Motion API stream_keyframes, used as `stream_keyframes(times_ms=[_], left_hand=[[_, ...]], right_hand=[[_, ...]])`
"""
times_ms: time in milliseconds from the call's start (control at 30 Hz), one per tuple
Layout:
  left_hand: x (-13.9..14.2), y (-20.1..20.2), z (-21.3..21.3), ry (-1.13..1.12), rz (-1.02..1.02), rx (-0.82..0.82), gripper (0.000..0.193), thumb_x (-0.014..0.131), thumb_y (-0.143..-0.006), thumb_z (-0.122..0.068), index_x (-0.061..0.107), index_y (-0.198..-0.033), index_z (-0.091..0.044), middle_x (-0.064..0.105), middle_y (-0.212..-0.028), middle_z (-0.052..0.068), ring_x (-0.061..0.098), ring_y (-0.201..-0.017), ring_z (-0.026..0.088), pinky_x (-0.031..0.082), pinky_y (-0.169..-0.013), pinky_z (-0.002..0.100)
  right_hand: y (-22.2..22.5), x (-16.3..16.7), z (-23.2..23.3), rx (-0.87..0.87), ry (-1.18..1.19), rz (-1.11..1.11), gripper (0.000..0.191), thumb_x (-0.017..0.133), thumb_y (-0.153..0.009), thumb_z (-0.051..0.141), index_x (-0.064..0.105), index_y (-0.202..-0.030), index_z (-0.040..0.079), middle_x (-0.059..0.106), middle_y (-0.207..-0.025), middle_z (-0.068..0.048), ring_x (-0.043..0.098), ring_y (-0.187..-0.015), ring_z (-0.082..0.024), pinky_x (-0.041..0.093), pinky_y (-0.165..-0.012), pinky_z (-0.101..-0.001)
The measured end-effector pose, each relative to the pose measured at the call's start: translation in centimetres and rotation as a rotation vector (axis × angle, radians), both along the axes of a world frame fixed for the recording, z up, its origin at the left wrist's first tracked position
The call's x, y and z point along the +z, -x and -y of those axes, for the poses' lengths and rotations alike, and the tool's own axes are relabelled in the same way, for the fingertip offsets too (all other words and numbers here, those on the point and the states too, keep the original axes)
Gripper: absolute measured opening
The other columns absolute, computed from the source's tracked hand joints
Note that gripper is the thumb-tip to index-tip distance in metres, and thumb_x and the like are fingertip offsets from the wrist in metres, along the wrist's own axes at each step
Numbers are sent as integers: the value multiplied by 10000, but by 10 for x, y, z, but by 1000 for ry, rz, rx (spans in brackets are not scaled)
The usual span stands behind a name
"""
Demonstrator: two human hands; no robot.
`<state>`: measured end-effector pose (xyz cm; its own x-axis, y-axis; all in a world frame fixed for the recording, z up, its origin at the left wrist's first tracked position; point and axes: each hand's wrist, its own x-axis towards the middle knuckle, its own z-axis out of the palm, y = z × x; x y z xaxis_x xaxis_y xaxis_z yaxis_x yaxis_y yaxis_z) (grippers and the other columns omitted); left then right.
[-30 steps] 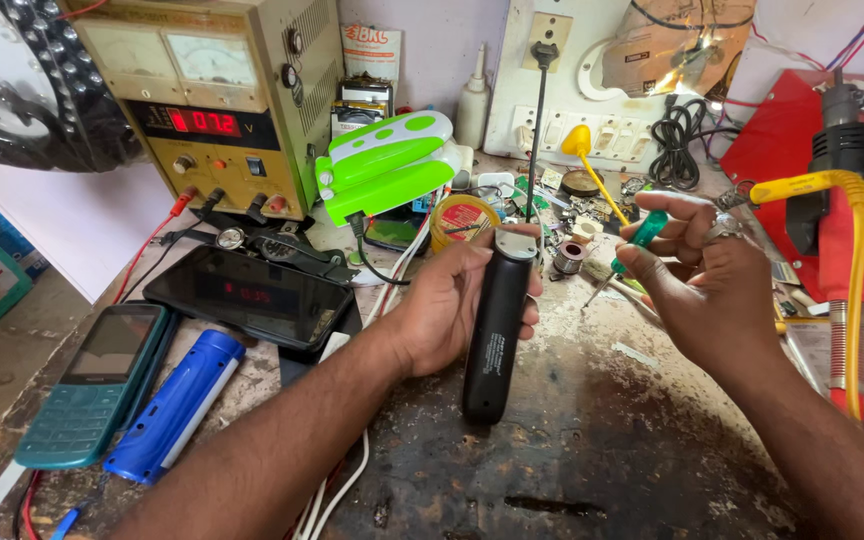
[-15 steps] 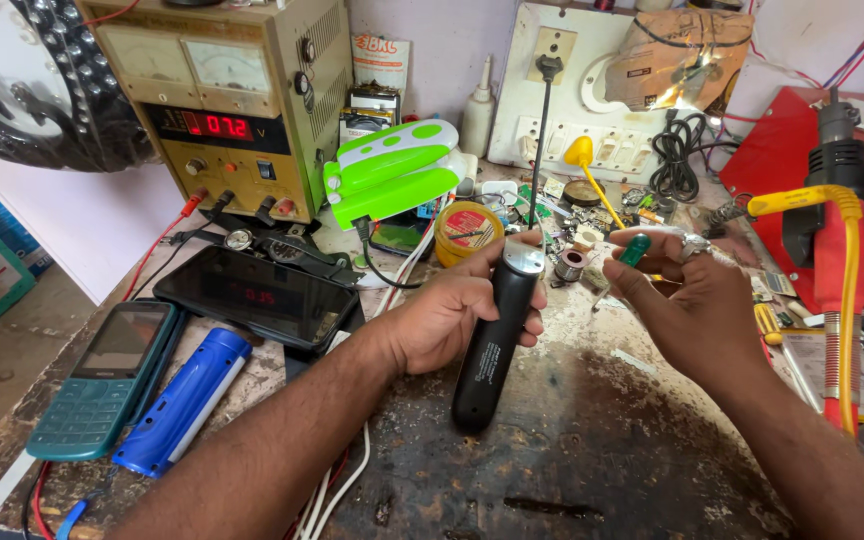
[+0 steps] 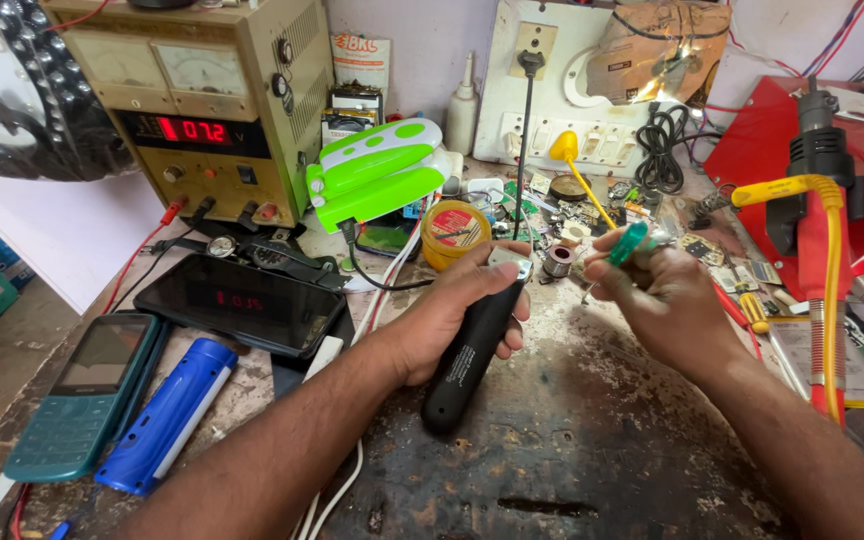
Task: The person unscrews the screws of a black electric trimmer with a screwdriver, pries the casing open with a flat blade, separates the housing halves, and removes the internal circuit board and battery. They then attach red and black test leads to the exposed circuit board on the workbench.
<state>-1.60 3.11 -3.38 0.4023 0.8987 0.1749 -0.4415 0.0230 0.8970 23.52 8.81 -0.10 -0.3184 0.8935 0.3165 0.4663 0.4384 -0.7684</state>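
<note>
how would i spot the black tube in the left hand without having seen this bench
Start at the yellow power supply at the back left, then drop to the dark worn bench in front. The left hand holds the black tube slanted there: the only long matt black cylinder, metal-capped.

Bare scorched table (image 3: 592, 450) lies open in front; a round yellow solder tin (image 3: 455, 232) and scattered small parts (image 3: 562, 215) crowd the rear.

A worn, dark, scorched tabletop (image 3: 592, 450) fills the lower view. At 12 o'clock a pale wall (image 3: 422, 30) carries a white switchboard (image 3: 552, 110) with sockets. At 9 o'clock a white panel (image 3: 62, 230) stands, with brown floor (image 3: 2, 350) below it. Light is bright and even
</note>
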Motion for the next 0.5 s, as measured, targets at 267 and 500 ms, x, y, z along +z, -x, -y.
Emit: stream_keyframes(times_ms=[267,500], left_hand=[[4,-6,4,67,-103,-28,501,559,-915,-216,387,-1352,-41,653,-931,120,696,-676,201,615,-595,346],[6,-9,8,86,-196,-31,764,578,-838,-56,260,-1533,-63,660,-1022,133,730,-739,211,626,-632,334]], right_hand=[[-4,-19,-19,-15,204,-133,242,518,-1041,235,600,-1110,19,724,-1007,-69,719,-923,-136,633,-827,-299],[-4,-19,-22,-3,192,-185,223,471,-1062,240,520,-1141,37,711,-1003,-113,727,-940,-186,637,-821,-341]])
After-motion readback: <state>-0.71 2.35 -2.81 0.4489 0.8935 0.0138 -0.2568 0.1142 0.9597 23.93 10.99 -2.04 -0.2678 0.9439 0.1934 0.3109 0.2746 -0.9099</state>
